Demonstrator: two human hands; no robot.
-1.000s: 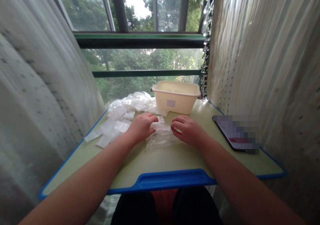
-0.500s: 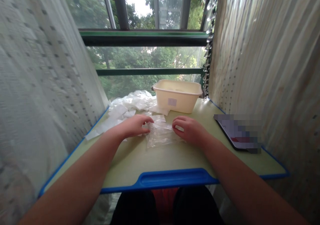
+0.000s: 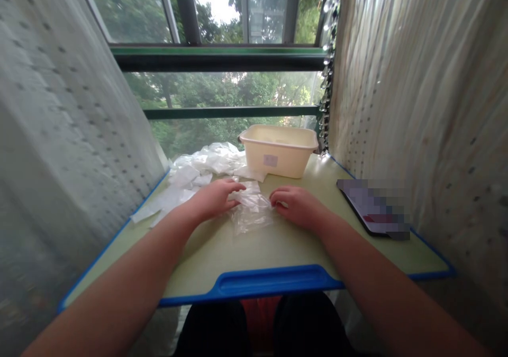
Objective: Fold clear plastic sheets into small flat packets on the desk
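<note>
A crinkled clear plastic bag [image 3: 251, 217] lies on the table between my two hands. My left hand [image 3: 216, 197] is at its left edge, with thumb and forefinger apart and the fingertips touching the plastic. At the opposite edge, my right hand [image 3: 296, 203] has its fingers curled in towards the thumb, pinching the plastic's upper right side. The exact contact under these fingertips is hard to see. Behind my left hand, a loose heap of thin white and clear plastic bags [image 3: 212, 160] spreads along the table's far left part.
A cream plastic bin [image 3: 280, 156] with a small label stands at the back of the table. On the right lies a phone [image 3: 369, 209], its screen blurred out. The pale green table [image 3: 254, 254] has a raised blue edge [image 3: 273, 280]. Curtains hang on both sides, and a window is behind.
The clear bag's right side has drawn inward and looks more bunched. My right hand's fingers have shifted slightly down along its edge. The whole view has moved a little left.
</note>
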